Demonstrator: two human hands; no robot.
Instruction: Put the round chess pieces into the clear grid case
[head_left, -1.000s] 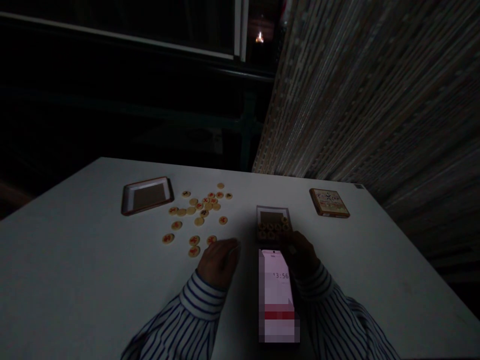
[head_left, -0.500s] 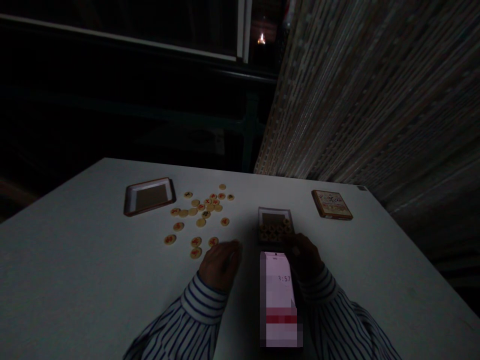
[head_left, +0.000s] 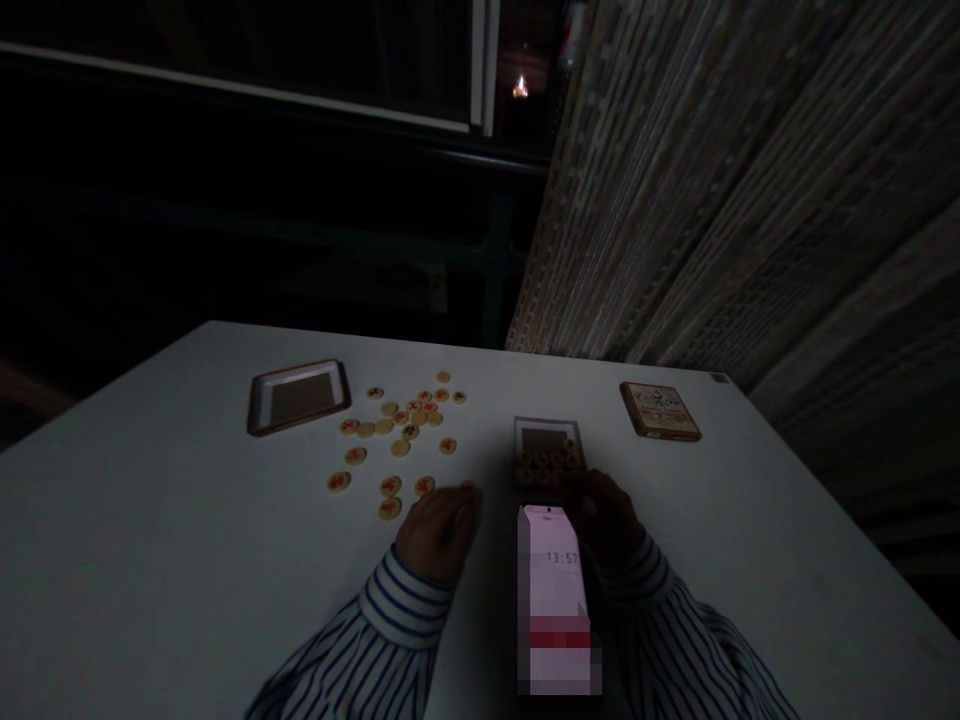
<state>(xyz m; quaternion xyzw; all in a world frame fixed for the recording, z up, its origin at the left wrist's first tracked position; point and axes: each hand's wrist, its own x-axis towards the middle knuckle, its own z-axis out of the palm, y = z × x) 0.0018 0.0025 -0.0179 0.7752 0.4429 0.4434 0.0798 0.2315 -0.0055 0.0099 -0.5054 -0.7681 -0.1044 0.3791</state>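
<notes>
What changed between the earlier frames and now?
Not much. The phone readout ticked from 13:56 to what looks like 13:57. The open box seems to show one more piece in its near row, by the right hand; too dark to confirm a release. Left hand, loose pieces, tray, closed box: unchanged.

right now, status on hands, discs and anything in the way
Left hand curled beside loose discs. Right hand at open box's near right corner, grip too dark to tell. Box part filled. Phone close below box, between forearms.
</notes>
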